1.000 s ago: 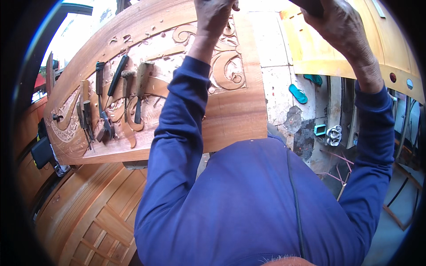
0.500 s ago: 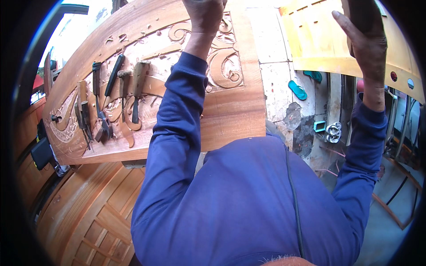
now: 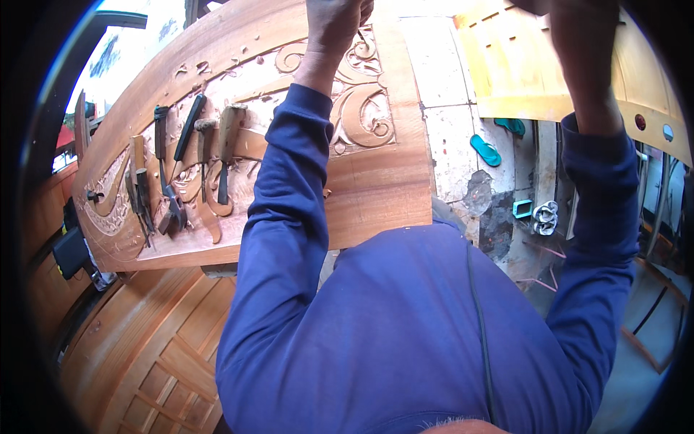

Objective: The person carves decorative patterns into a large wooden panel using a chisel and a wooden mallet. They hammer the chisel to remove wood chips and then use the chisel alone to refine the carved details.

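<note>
My left hand [image 3: 334, 25] is closed in a fist at the top edge, over the carved scrollwork of a large wooden panel [image 3: 376, 184]. A thin dark shaft, seemingly a carving chisel [image 3: 361, 35], shows beneath its fingers; the rest is hidden or cut off. Raised at the upper right, my right hand [image 3: 584, 32] is smeared by motion. It grips a dark wooden mallet [image 3: 531, 6], mostly out of view. Left of my left forearm, several chisels with wooden or black handles, among them a wide-handled chisel [image 3: 229, 137], lie across the carving.
Wood shavings [image 3: 202, 67] are scattered on the panel. A yellowish wooden board [image 3: 520, 65] stands at the upper right. On the stained floor are green slippers [image 3: 485, 150], a small turquoise frame [image 3: 522, 209] and a whitish bundle [image 3: 545, 218]. A panelled wooden door [image 3: 166, 362] lies lower left.
My right hand has swung inward to the left and upward with the mallet, its forearm turning too. My left hand stays nearly in place, closed.
</note>
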### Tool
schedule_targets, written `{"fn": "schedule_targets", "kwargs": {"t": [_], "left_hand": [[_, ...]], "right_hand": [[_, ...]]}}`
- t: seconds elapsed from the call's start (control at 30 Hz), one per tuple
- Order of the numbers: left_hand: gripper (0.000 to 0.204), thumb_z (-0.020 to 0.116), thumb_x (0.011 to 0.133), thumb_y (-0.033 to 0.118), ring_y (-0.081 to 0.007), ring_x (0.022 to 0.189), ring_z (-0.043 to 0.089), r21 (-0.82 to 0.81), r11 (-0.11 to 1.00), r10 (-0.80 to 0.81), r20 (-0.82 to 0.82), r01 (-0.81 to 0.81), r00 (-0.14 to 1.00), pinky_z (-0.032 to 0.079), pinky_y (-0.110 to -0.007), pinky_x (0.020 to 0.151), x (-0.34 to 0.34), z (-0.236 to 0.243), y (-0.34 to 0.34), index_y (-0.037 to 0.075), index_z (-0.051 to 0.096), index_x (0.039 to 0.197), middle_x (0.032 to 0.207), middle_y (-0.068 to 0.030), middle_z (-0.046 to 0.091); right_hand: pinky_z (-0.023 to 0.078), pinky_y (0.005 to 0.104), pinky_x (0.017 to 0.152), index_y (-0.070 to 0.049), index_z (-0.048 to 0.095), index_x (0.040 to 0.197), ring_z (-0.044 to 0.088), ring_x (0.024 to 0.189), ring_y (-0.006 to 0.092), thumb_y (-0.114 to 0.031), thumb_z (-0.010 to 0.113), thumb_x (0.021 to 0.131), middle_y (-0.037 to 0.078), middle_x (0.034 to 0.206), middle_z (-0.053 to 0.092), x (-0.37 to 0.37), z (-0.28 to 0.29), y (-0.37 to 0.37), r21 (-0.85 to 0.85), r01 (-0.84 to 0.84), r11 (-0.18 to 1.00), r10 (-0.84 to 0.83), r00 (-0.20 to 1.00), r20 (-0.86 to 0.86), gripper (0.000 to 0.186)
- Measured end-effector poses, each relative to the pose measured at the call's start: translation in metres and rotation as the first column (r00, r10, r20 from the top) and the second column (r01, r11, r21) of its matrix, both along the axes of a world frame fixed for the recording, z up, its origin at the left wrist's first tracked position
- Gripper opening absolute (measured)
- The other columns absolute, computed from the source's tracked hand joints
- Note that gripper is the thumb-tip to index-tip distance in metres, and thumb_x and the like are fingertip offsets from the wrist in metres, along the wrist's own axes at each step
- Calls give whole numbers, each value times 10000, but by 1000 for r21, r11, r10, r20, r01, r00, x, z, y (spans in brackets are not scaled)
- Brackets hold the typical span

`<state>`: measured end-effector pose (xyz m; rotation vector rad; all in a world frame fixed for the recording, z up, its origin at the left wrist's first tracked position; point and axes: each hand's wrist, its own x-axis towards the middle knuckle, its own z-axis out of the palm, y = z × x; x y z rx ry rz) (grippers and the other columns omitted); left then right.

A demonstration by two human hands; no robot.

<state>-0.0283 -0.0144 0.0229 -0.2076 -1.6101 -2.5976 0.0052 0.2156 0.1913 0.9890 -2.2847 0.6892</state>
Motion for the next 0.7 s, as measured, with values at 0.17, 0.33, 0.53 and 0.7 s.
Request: {"fn": "schedule_targets", "kwargs": {"t": [0.17,0.33,0.53,0.7], "left_hand": [[177,696,1000,162,-21,452,382,-114,993,31,21,-28,999,292,-218,408,6,-4,-9,121,606,853,604,90,449],[88,722,994,146,-5,554,420,0,942,332,-172,-337,928,330,-201,486,11,-1,25,90,661,1025,720,94,516],[151,689,1021,196,1,465,342,-40,923,383,28,-382,923,254,-215,424,-42,-2,-4,143,667,882,599,138,409],[248,657,1036,218,-13,415,320,85,910,409,-44,-405,911,237,-230,385,1,-4,11,170,591,802,572,126,370]], "right_hand": [[596,439,889,-218,561,1461,707,1039,331,88,647,779,155,1193,706,-7,-10,-17,236,-28,971,31,1000,-6,752],[585,415,949,-186,544,1477,698,1108,311,71,679,781,137,1261,696,1,-20,0,267,-14,964,22,999,-28,754],[548,375,999,-133,495,1515,662,1215,267,78,657,786,141,1370,651,16,-34,10,-131,28,991,1,976,217,776],[543,374,1003,-134,494,1515,659,1213,266,69,654,789,143,1365,652,27,-36,52,-285,107,953,-2,938,346,771]]}}
